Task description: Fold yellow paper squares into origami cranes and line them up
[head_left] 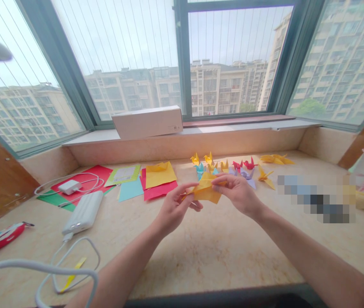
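Observation:
A partly folded sheet of yellow origami paper (208, 190) is held up above the stone counter, between my two hands. My left hand (178, 204) pinches its left edge, thumb in front. At the right side, my right hand (235, 192) grips the upper corner between thumb and fingers. Just behind the paper stand several folded paper cranes: yellow ones (208, 158), red ones (249, 163), a light blue one (200, 171) and a purple one (247, 176). Part of this group is hidden by the held paper and my right hand. Another yellow crane (266, 177) lies to their right.
Coloured paper sheets (161, 176) lie back left, beside a white charger (69, 187) and a white power bank (84, 212). White cable (40, 267) loops over the front left, near a red-and-white pouch (4, 237). A white box (148, 122) rests on the windowsill.

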A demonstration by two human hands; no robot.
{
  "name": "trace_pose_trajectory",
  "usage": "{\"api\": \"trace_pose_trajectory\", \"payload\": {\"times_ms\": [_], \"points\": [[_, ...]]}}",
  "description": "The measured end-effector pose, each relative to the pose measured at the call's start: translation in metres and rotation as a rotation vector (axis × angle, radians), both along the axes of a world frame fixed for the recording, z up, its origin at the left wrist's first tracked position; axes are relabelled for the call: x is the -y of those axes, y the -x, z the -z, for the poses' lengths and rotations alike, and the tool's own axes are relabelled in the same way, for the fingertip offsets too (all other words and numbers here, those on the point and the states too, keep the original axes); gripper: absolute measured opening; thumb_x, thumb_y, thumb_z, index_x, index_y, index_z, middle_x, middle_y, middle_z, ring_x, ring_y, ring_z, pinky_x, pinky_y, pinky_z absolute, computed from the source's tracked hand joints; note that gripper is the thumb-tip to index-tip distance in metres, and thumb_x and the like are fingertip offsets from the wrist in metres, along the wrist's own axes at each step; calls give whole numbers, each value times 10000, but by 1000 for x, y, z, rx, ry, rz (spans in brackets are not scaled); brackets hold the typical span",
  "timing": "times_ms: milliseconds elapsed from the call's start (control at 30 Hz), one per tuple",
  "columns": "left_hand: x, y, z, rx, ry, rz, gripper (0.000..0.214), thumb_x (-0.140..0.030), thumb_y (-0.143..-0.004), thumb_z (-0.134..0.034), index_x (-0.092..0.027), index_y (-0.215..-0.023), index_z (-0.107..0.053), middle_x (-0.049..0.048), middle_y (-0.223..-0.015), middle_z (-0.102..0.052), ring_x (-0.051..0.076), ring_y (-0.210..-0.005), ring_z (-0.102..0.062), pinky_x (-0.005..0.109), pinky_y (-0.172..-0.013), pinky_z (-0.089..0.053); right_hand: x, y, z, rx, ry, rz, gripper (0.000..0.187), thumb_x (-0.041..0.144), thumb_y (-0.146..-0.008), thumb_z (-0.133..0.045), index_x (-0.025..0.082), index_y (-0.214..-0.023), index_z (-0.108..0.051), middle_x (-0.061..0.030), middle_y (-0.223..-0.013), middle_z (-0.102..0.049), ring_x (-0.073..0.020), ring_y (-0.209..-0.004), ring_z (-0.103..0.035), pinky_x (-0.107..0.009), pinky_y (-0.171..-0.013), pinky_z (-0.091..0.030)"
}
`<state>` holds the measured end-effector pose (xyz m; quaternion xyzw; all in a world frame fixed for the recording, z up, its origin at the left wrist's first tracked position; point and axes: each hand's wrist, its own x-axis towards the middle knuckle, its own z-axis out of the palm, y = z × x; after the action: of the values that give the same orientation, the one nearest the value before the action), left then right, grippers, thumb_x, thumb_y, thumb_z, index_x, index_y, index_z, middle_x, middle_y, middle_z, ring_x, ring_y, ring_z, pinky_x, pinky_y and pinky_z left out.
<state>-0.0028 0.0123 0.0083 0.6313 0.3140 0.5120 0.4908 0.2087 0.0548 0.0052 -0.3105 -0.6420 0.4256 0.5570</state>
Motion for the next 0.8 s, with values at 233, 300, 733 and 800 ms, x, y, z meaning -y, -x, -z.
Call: {"api": "trace_pose_trajectory", "payload": {"times_ms": [233, 300, 733, 800], "points": [[7, -1, -2, -10, -23, 8, 334, -390, -870, -645, -135, -1082, -687, 54, -704, -709, 165, -616, -691, 295, -595, -573, -3, -4, -2, -127, 150, -72, 217, 371, -723, -794, 229, -884, -770, -42, -1012, -730, -193, -950, -655, -371, -924, -514], [6, -3, -2, 11, -1, -16, 357, -423, -882, -620, -132, -1081, -675, 51, -716, -696, 169, -599, -696, 289, -558, -570, -4, -5, 0, -141, 162, -79, 217, 364, -720, -797, 225, -884, -764, -40, -993, -732, -192, -938, -654, -367, -913, -515], [0, -3, 0, 69, 289, -61, 452, -538, -907, -506, -102, -937, -619, 53, -638, -677, 167, -511, -671, 257, -474, -539, -2, -5, -1, -79, -14, 75, 120, 349, -722, -767, 234, -696, -746, -37, -1051, -670, -176, -903, -637, -326, -810, -529], [1, -4, 0, 24, 316, -32, 483, -567, -896, -506, -104, -819, -620, 59, -631, -665, 159, -495, -660, 250, -464, -530, 0, -5, -2, -55, -35, 70, 133, 358, -733, -752, 231, -694, -742, -43, -1051, -672, -187, -926, -642, -336, -818, -535]]}}
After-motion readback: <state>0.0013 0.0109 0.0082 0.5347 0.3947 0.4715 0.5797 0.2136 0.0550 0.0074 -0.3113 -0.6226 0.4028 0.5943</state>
